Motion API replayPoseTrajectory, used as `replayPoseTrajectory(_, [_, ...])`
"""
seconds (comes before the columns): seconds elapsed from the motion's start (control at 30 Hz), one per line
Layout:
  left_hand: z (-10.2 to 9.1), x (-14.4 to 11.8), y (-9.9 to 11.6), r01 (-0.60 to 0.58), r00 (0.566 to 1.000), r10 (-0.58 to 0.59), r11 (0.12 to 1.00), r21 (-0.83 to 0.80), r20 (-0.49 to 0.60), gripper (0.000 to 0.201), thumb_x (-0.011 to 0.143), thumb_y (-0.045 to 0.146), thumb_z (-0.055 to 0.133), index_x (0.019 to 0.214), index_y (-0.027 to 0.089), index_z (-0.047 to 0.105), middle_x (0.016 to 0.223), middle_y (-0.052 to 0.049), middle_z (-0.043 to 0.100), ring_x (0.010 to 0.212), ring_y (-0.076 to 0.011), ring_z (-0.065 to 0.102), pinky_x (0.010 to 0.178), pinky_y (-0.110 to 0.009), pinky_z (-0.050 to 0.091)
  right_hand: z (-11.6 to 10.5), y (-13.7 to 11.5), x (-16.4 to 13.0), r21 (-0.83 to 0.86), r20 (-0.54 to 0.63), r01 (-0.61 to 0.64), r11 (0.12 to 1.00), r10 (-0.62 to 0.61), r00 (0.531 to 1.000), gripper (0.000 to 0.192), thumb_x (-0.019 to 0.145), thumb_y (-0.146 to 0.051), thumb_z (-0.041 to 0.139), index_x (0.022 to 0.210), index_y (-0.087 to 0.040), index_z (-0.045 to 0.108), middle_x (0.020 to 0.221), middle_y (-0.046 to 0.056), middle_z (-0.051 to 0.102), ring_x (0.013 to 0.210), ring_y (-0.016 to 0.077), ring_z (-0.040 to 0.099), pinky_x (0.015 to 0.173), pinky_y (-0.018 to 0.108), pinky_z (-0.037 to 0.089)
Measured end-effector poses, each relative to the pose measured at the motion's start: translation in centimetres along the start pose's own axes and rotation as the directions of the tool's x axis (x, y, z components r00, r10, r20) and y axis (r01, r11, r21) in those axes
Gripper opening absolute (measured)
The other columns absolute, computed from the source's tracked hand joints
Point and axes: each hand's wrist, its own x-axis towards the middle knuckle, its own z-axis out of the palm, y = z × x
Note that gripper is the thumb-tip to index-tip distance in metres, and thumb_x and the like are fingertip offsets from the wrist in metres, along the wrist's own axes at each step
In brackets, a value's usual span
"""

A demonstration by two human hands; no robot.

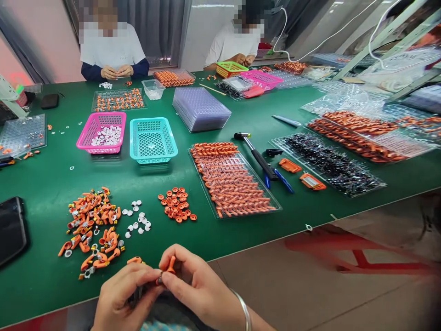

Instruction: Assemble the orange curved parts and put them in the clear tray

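Note:
At the table's near edge, my left hand (126, 292) and my right hand (198, 282) meet, fingertips pinched together. Between them is a small orange earbud shell (171, 265), its stem pointing up; my fingers cover most of its lower end. Just beyond my left hand lies another orange piece (135, 260). A loose pile of orange earbud parts (91, 214) with metal rings spreads behind it. Small white discs (139, 223), some partly black, are scattered to the pile's right. Farther right sits a group of round orange caps (177, 204).
A pink basket (82, 138) of white pieces stands beside a turquoise basket (154, 160). To the right are a tray of orange shells (237, 184), a hammer (258, 154), and a tray of black wired parts (334, 163). A phone (12, 232) lies left. Two people sit opposite.

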Motion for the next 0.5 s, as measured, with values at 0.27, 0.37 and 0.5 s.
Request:
replayPoseTrajectory(0.27, [-0.3, -0.3, 0.6, -0.061, 0.997, 0.063, 0.997, -0.047, 0.038, 0.023, 0.087, 0.007, 0.061, 0.106, 0.019, 0.067, 0.083, -0.002, 0.069, 0.072, -0.012, 0.069, 0.068, -0.015, 0.056, 0.1, 0.2, 0.1, 0.191, 0.093, -0.101, 0.976, 0.084, 0.992, 0.029, 0.076, -0.039, 0.069, 0.074, -0.016, 0.052, 0.064, -0.004, 0.047, 0.057, 0.0091, 0.039, 0.055, 0.023, 0.031])
replayPoseTrajectory(0.37, [-0.3, -0.2, 0.9, -0.058, 0.997, 0.062, 0.996, -0.07, 0.05, 0.027, 0.085, 0.003, 0.06, 0.105, 0.019, 0.067, 0.084, -0.002, 0.067, 0.072, -0.0118, 0.067, 0.065, -0.014, 0.055, 1.4, 0.9, -0.1, 0.308, 0.057, -0.107, 0.945, 0.094, 0.994, 0.042, 0.072, -0.051, 0.073, 0.071, -0.018, 0.048, 0.063, -0.006, 0.044, 0.055, 0.0073, 0.034, 0.051, 0.021, 0.027])
replayPoseTrajectory(0.5, [0.1, -0.5, 0.5, 0.03, 0.999, -0.028, 0.996, -0.084, 0.015, 0.026, 0.084, 0.004, 0.061, 0.1, 0.023, 0.069, 0.083, 0.0, 0.069, 0.073, -0.0123, 0.068, 0.073, -0.017, 0.054, 2.7, 2.3, -0.1, 0.407, -0.11, -0.009, 0.913, 0.058, 0.992, 0.052, 0.068, -0.061, 0.074, 0.067, -0.019, 0.043, 0.063, -0.007, 0.043, 0.053, 0.0058, 0.034, 0.049, 0.019, 0.028])
